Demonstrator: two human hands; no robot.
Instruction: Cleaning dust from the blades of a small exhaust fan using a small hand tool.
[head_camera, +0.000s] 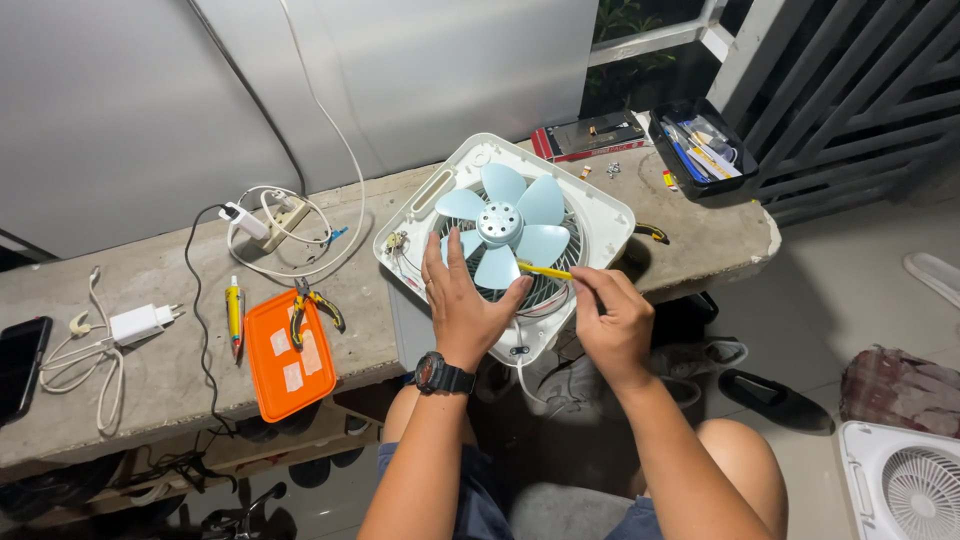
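A white square fan housing with light blue blades lies flat on a concrete ledge, overhanging its front edge. My left hand, with a black watch on the wrist, rests spread on the lower part of the blades and grille. My right hand grips a yellow-handled screwdriver whose tip points left toward the fan hub. My bare knees show below.
On the ledge lie an orange lid, yellow-handled pliers, a yellow tester pen, a white charger with cables, a power strip, a phone and a black tool tray. Another fan grille and shoes sit on the floor.
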